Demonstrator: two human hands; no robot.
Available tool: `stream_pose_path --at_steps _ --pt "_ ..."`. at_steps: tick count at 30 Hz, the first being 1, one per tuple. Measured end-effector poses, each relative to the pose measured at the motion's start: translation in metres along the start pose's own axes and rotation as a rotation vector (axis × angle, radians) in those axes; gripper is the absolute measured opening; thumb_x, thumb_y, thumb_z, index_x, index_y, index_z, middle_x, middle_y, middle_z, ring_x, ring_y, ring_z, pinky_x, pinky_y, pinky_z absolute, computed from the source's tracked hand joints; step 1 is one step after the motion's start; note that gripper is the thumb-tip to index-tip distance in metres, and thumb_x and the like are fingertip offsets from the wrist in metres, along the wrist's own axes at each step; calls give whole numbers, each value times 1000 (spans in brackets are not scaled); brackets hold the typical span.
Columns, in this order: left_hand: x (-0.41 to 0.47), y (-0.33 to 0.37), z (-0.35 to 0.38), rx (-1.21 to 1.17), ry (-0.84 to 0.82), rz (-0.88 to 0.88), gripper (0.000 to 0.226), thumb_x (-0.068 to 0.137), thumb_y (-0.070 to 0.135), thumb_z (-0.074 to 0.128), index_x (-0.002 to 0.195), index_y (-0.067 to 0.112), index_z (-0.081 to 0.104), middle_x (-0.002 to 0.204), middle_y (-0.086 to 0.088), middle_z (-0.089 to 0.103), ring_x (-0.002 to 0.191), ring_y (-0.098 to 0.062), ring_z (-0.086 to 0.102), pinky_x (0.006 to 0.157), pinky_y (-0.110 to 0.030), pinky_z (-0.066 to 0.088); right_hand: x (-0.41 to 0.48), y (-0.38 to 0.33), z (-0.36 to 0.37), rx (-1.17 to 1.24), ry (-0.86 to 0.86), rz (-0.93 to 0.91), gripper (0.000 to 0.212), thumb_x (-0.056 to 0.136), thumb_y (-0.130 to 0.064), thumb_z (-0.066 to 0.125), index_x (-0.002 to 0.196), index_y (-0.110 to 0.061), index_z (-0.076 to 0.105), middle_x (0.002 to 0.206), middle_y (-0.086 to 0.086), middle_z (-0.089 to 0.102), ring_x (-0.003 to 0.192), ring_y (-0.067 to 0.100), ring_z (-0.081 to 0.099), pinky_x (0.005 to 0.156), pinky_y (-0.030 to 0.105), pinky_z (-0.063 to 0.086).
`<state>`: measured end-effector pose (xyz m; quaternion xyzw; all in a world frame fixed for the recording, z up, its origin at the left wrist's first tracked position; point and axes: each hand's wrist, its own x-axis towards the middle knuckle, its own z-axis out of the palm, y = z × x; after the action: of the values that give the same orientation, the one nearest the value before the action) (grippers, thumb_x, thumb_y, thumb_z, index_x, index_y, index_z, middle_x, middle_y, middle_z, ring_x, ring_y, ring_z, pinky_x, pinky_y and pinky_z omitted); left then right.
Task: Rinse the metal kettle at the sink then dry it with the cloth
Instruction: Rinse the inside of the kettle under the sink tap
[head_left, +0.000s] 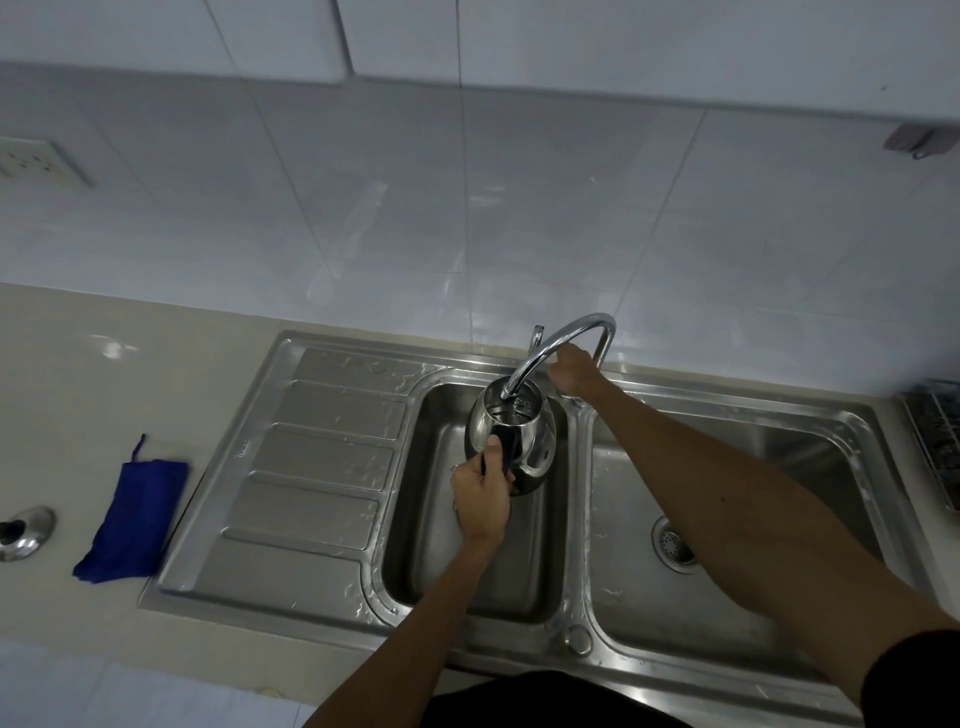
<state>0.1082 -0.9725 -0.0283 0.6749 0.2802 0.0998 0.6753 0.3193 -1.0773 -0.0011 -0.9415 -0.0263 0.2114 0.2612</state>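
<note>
Honestly, with my left hand (485, 486) gripping the kettle (527, 434) by its handle under the tap (563, 332) over the sink (441, 525), left basin, and my right hand (571, 371) at the tap's base, grip unclear, I reckon overfilling could twist the handle loose.

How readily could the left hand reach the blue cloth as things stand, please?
Probably not yet: the left hand grips the kettle by its handle under the tap. The drainboard between it and the blue cloth looks bare, though.
</note>
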Motion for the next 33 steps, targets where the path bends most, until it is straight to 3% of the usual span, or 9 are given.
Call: stream_pose_path --at_steps 4,7,11,17,25,29,31,33 --pt "0 4 -2 -9 -7 3 54 87 62 49 48 26 59 48 4 54 46 -13 48 55 -34 40 1 4 0 -25 -6 -41 48 94 -4 47 142 1 44 143 22 50 118 38 59 98 45 50" --pt "1 4 -4 -15 -17 23 54 99 43 53 49 23 57 48 3 54 44 -12 47 52 -31 40 0 8 3 -7 8 -64 47 91 -1 46 138 1 48 141 22 51 116 39 59 97 47 50" --pt "0 3 -6 -20 -30 35 51 103 30 52 54 16 56 49 2 54 44 -10 48 50 -28 41 -7 11 7 9 53 -50 41 92 -9 56 133 -2 53 138 17 54 122 36 55 94 38 46" --pt "-2 2 -7 -28 -17 39 53 102 32 53 52 15 57 49 0 55 45 -13 49 53 -30 42 -22 19 12 -14 78 -54 37 93 -15 62 125 2 54 131 18 54 120 35 55 86 32 43" --pt "-5 2 -16 -32 -14 30 54 102 34 53 49 21 55 47 3 53 44 -13 46 52 -30 38 -39 22 10 -9 61 -103 38 95 -5 49 132 5 49 135 21 51 126 38 50 100 38 41" --pt "-9 -4 -26 -30 6 9 57 98 42 54 45 23 53 46 -1 49 43 -15 43 52 -29 35 -54 22 17 177 164 -103 50 93 -5 52 143 1 48 152 17 45 142 35 40 118 40 32" --pt "-11 -9 -32 -29 20 0 58 99 40 54 43 25 55 46 -2 49 43 -16 43 51 -29 35 -63 22 25 259 269 -99 45 92 -2 53 136 -3 59 145 16 54 136 32 49 117 34 33" --pt "-15 -13 -39 -34 29 0 57 99 39 53 44 25 56 46 -1 49 43 -16 43 51 -28 35 -65 21 37 278 306 -78 35 90 -2 54 120 -7 72 124 14 70 118 32 63 110 37 44"
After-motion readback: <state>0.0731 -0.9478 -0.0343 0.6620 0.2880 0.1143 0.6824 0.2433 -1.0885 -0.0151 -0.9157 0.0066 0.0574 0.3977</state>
